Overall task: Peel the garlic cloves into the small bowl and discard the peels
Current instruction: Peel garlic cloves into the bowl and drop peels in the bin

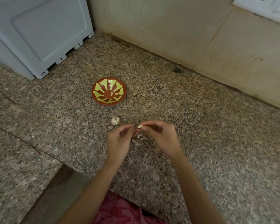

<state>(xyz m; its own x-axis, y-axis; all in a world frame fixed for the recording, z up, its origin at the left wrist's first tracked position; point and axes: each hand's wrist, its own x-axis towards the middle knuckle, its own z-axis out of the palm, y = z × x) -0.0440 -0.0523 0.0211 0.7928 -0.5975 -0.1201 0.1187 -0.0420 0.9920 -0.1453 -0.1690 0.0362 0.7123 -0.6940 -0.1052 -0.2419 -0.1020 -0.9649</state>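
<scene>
Surface: We recorded a speckled granite counter [192,135] that met beige wall tiles [168,29] at a corner.
Background: We noted a white appliance [39,34] standing on the counter at the far left, against the wall.
Small bowl: The small bowl [102,88], red-brown with a yellow-green pattern, sat upright on the counter beyond the hands and well apart from them. We could not tell whether a pale oval at its centre was garlic or part of the pattern.
Garlic clove: We found the garlic clove [140,126] held above the counter between the two hands, nearer to us than the bowl.
Left hand: The left hand [118,139] had its fingers curled, and its thumb and fingertips pinched one end of the clove.
Right hand: The right hand [160,135] had its fingers drawn in narrow, pinching the other end of the clove.
Peels: Thin whitish peels [138,139] showed just below the clove, between the hands. We could not tell whether they hung or lay on the counter.
Garlic piece: A pale, unpeeled garlic piece [115,120] lay on the counter between the bowl and the left hand.
Clothing: A pink cloth [120,210] with a pattern showed at the counter's near edge.
</scene>
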